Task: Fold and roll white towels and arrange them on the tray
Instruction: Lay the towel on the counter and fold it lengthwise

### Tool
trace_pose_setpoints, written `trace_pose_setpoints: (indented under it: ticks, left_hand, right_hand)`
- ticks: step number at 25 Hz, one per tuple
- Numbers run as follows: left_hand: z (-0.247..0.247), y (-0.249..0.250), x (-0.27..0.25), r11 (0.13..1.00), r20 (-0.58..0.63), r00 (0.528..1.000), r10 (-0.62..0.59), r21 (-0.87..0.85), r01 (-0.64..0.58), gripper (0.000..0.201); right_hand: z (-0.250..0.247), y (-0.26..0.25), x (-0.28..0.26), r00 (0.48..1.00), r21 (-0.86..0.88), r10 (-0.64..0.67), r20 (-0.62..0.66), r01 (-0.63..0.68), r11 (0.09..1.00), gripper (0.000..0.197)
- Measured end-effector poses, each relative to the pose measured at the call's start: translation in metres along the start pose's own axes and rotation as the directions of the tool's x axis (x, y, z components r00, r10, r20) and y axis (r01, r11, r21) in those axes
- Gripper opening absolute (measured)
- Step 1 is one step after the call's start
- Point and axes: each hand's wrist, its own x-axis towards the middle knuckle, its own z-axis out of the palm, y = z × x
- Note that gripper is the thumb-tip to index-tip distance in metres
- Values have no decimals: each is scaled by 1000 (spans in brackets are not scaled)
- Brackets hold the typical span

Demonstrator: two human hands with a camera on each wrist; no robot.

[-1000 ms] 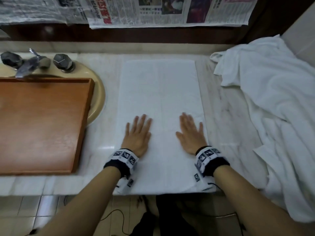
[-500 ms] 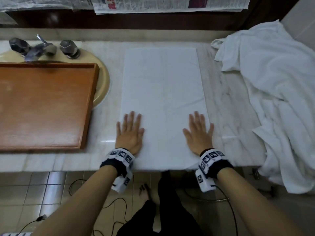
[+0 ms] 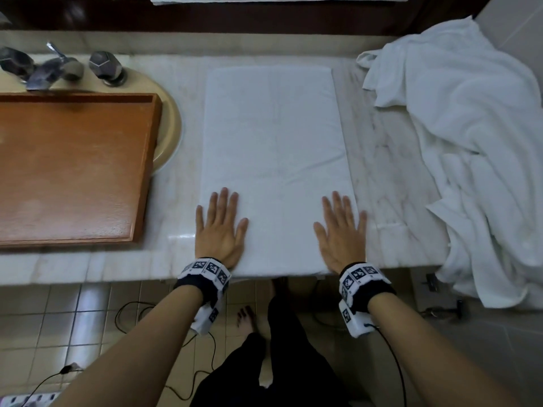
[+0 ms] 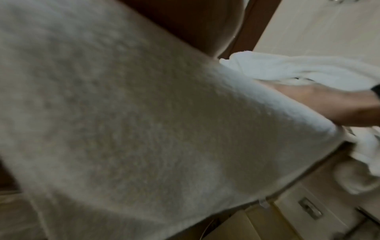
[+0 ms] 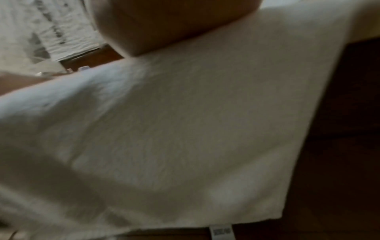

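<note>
A pale marble counter (image 3: 390,183) seen from above. At its far left corner, dull metal taps (image 3: 50,70) stand behind a cream oval basin (image 3: 169,133). A flat rectangular wooden tray (image 3: 73,168) lies across the basin, reaching toward the counter's near edge, with nothing on it.

In the middle of the counter lies a white terry towel, folded into a long flat rectangle (image 3: 276,160) that runs from near the back edge to the front edge, where its near end just overhangs. The left hand (image 3: 220,230) rests palm down on the towel's near left corner, fingers straight and slightly spread, the outermost one over the towel's left edge. The right hand (image 3: 342,233) lies flat on the near right corner in the same way, fingers straight and slightly apart. Neither hand grips anything.

At the counter's right end a heap of loose white towels (image 3: 476,160) spills over the front edge.

The folded towel looks soft, light and limp, with faint creases. It will likely slump if lifted by one point, so it seems best taken at both near corners together, thumbs under the overhanging edge, and rolled firmly away toward the back edge.
</note>
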Motion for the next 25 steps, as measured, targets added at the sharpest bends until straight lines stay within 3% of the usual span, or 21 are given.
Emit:
trace_pose_setpoints:
  ticks: [2, 3, 5, 7, 12, 25]
  left_hand:
    - [-6, 5, 10, 990, 14, 992, -127, -65, 127, 63]
    - [-10, 14, 18, 984, 40, 989, -144, -98, 147, 63]
    - [-14, 37, 37, 988, 97, 993, -61, -136, 74, 60]
    - [-18, 56, 56, 988, 149, 989, 10, -157, 13, 58]
    - [-35, 61, 110, 984, 191, 981, -27, -166, 59, 56]
    - [-73, 38, 266, 984, 44, 991, -127, -123, 132, 56]
  right_hand:
    - [-9, -7, 12, 984, 64, 174, 49, -177, 982, 65]
    - [-15, -20, 19, 984, 79, 163, 69, -169, 983, 66]
    - [-21, -54, 34, 993, 82, -72, 93, 64, 995, 63]
    - [-23, -81, 48, 957, 101, -255, 139, 243, 965, 60]
    - [-34, -88, 108, 964, 100, -221, 146, 207, 973, 58]
    - [-103, -61, 311, 971, 99, -170, 169, 155, 983, 59]
